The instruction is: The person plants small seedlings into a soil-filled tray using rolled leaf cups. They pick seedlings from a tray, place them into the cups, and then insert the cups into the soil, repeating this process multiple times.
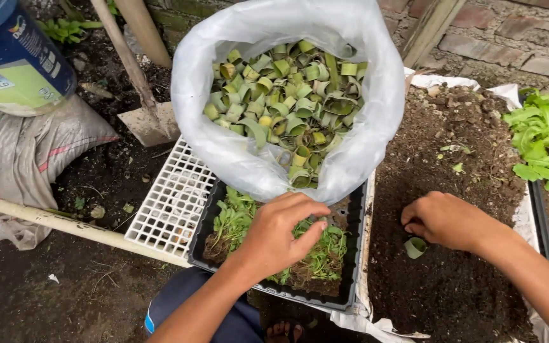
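Two hands: left (pixel 277 235) over one seedling tray (pixel 351 254), right (pixel 443 219) beside one leaf ring (pixel 415 247).

One bag (pixel 223 146), two seedling trays (pixel 206 216)

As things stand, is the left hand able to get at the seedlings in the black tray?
Probably yes. The left hand is right over the seedlings in the black tray, fingers pointing down among them. The white bag of leaf rings overhangs only the tray's far edge.
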